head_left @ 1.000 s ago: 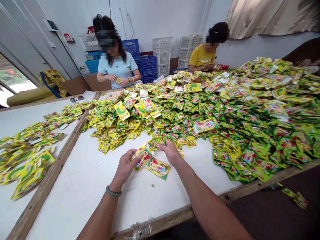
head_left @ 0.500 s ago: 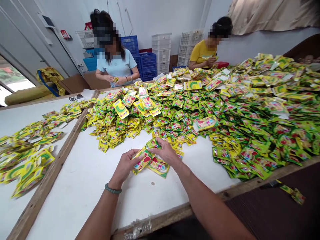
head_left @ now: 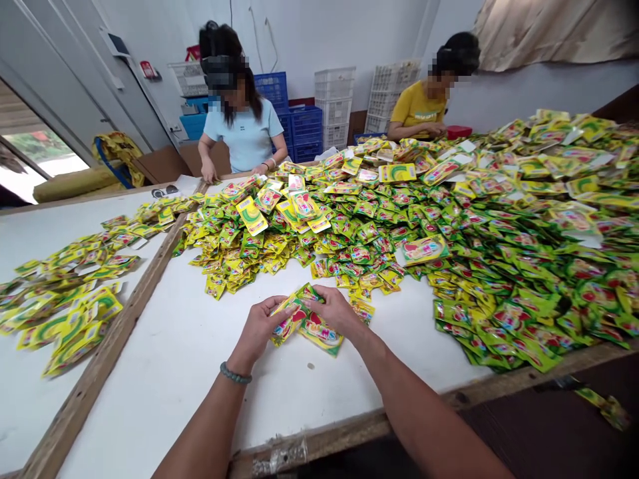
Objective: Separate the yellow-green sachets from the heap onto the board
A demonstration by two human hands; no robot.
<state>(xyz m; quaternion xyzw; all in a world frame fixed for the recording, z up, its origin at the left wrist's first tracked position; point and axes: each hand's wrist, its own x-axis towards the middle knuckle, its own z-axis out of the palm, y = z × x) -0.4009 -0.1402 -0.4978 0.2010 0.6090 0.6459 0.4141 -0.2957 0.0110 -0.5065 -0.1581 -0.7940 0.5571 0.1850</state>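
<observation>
Above the white tabletop, my left hand [head_left: 260, 327] has its fingers closed on a yellow printed packet [head_left: 285, 328], thumb on the front. My right hand [head_left: 338, 310] pinches a small green sachet [head_left: 308, 293] against the upper right of that packet. Whether the sachet lies in front of the packet or goes inside it, I cannot tell. Just beneath, a yellow and green packet [head_left: 321, 334] with bubble lettering lies on the table, partly covered by my right fingers. Another yellow packet [head_left: 363, 311] shows behind my right wrist.
A large heap of green and yellow sachets [head_left: 479, 266] spreads behind and to the right. Left of a wooden divider [head_left: 134, 309] lie several filled yellow packets [head_left: 84, 332]. Two co-workers, in a light blue shirt [head_left: 244, 136] and a yellow shirt [head_left: 418, 106], are across the table near stacked crates [head_left: 305, 126].
My right hand has brought the green sachet lower and closer against the yellow packet. The co-worker in blue has parted their hands, one reaching down to the table. The view has shifted slightly.
</observation>
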